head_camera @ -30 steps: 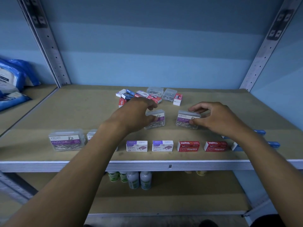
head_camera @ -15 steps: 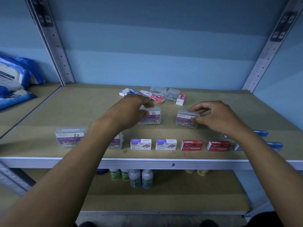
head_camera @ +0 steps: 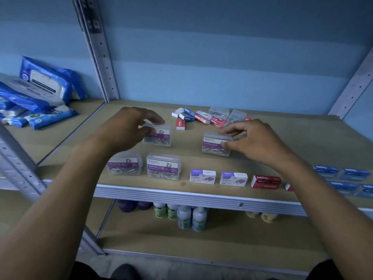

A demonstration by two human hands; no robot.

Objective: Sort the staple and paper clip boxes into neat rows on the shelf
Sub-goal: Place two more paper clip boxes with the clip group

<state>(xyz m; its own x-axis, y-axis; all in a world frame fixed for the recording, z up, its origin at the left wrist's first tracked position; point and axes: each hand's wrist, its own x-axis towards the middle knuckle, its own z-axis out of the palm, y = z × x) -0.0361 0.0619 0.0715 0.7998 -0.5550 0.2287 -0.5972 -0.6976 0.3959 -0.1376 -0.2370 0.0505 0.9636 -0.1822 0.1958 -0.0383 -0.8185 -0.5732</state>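
Left hand (head_camera: 129, 128) just slid its clear plastic paper clip box (head_camera: 158, 135) over toward mid-left frame, fingers gripping it behind the front-row pair; right hand (head_camera: 256, 142) pinches another clear paper clip box (head_camera: 216, 144) center-right, so a second row is starting

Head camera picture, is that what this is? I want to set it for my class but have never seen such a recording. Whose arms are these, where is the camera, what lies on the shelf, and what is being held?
No machine here: a person wears one camera on the head, looking down at their own two arms. The left hand holds a clear paper clip box; the right hand pinches a second paper clip box. Both boxes sit on the shelf. Along the front edge stand two more clear clip boxes, then purple staple boxes and a red staple box. An unsorted pile waits at the back.
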